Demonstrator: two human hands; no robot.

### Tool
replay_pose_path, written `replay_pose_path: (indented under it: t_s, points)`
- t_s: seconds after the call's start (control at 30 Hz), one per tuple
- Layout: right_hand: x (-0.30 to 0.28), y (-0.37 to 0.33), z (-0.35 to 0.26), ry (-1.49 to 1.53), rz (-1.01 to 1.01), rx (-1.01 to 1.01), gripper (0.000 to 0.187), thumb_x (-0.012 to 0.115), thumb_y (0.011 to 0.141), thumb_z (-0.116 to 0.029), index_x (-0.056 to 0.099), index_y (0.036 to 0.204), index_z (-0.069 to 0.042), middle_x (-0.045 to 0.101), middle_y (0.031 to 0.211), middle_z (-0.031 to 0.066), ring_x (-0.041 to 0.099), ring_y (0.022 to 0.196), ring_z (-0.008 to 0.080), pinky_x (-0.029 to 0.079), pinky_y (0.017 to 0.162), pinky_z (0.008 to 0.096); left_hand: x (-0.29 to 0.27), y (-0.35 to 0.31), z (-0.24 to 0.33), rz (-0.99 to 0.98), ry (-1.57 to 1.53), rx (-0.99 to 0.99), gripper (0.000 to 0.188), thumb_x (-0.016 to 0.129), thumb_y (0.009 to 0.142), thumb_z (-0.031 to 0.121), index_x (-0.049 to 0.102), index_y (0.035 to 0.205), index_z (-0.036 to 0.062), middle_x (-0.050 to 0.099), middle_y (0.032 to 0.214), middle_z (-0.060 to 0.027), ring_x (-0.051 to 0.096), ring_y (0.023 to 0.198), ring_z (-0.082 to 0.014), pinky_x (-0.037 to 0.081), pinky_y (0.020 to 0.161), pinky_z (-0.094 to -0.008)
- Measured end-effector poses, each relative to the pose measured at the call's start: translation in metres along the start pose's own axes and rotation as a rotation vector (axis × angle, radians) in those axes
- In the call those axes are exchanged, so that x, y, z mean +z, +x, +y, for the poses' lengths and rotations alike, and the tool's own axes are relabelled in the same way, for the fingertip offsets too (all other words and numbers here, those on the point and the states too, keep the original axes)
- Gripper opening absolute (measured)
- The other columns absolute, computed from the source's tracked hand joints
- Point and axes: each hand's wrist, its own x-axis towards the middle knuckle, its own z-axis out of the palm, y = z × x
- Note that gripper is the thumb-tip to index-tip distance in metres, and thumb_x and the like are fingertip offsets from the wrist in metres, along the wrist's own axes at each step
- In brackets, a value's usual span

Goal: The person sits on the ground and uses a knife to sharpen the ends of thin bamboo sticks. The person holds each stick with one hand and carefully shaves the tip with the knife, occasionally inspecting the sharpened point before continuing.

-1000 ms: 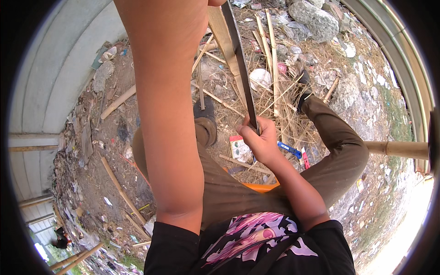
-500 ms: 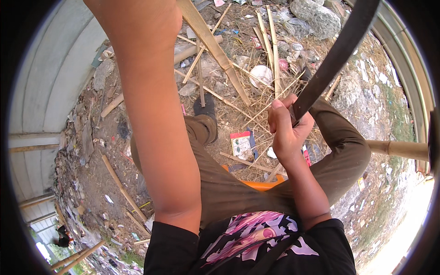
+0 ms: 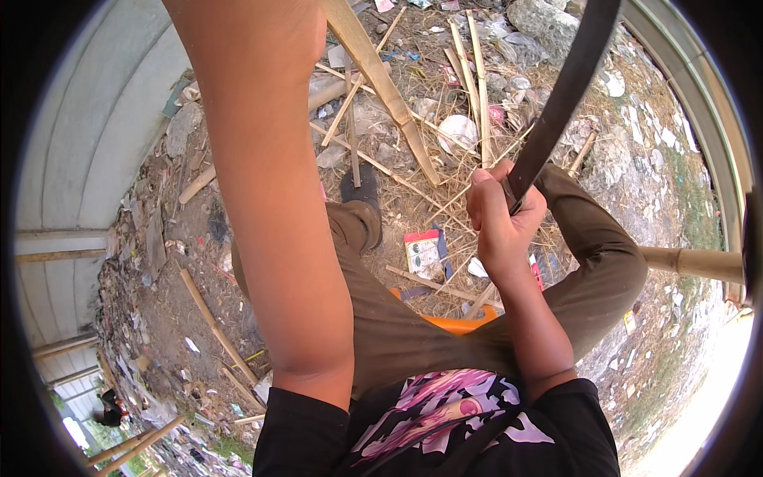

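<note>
My right hand [image 3: 501, 222] is closed around the handle of a long dark machete [image 3: 564, 95], whose blade points up and to the right. My left arm reaches up the middle of the picture. My left hand [image 3: 278, 32] sits at the top edge, fingers cut off, gripping the upper end of a flat bamboo slat [image 3: 389, 87]. The slat slants down to the ground just left of the right hand. Blade and slat are apart. I sit on an orange stool [image 3: 453, 322] with my knees spread.
Thin bamboo strips [image 3: 477, 87], dry straw, scraps and a small printed packet [image 3: 421, 250] litter the dirt between my feet. Large stones [image 3: 548, 20] lie at the top. A bamboo pole [image 3: 691, 262] juts in from the right. A corrugated metal wall [image 3: 95, 143] curves along the left.
The machete swung from lying along the slat, pointing up-left, to pointing up-right away from it. My right hand rose a little. The slat's foot shifted slightly.
</note>
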Motion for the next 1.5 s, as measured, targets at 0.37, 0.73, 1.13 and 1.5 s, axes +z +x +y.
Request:
replay_pose_path:
  t_s: [0.37, 0.73, 1.13, 1.5]
  points:
    - [-0.019, -0.001, 0.059, -0.445, -0.019, 0.415, 0.027, 0.061, 0.085, -0.012, 0.049, 0.063, -0.004, 0.046, 0.051, -0.002, 0.042, 0.049, 0.0069, 0.033, 0.046, 0.0288, 0.015, 0.0, -0.022, 0.153, 0.07, -0.039, 0.054, 0.047, 0.104, 0.05, 0.033, 0.062, 0.018, 0.024, 0.048, 0.0068, 0.02, 0.038, -0.0062, 0.017, 0.034, -0.0241]
    - [-0.051, -0.026, 0.164, -0.265, 0.033, 0.932, 0.038, 0.064, 0.083, -0.019, 0.044, 0.055, -0.003, 0.042, 0.048, 0.0017, 0.043, 0.038, 0.0162, 0.035, 0.041, 0.0362, 0.025, 0.005, -0.023, 0.207, 0.136, -0.044, 0.051, 0.047, 0.105, 0.045, 0.035, 0.065, 0.0158, 0.027, 0.051, 0.0065, 0.023, 0.039, -0.0056, 0.02, 0.034, -0.0226]
    - [-0.061, -0.04, 0.2, -0.57, -0.025, 0.512, 0.036, 0.063, 0.085, -0.02, 0.049, 0.057, -0.003, 0.047, 0.05, 0.0016, 0.041, 0.047, 0.0103, 0.033, 0.046, 0.0326, 0.007, 0.014, -0.029, 0.07, 0.127, 0.01, 0.06, 0.05, 0.098, 0.061, 0.03, 0.069, 0.0135, 0.019, 0.053, 0.0048, 0.015, 0.046, -0.0059, 0.012, 0.043, -0.0265]
    - [-0.029, -0.007, 0.119, -0.511, 0.002, 0.128, 0.036, 0.064, 0.083, -0.025, 0.053, 0.063, 0.003, 0.052, 0.051, 0.0089, 0.045, 0.046, 0.0173, 0.038, 0.048, 0.0389, -0.004, 0.005, -0.022, 0.23, 0.183, 0.006, 0.048, 0.046, 0.106, 0.044, 0.036, 0.069, 0.0154, 0.03, 0.053, 0.0058, 0.025, 0.041, -0.005, 0.022, 0.035, -0.0214]
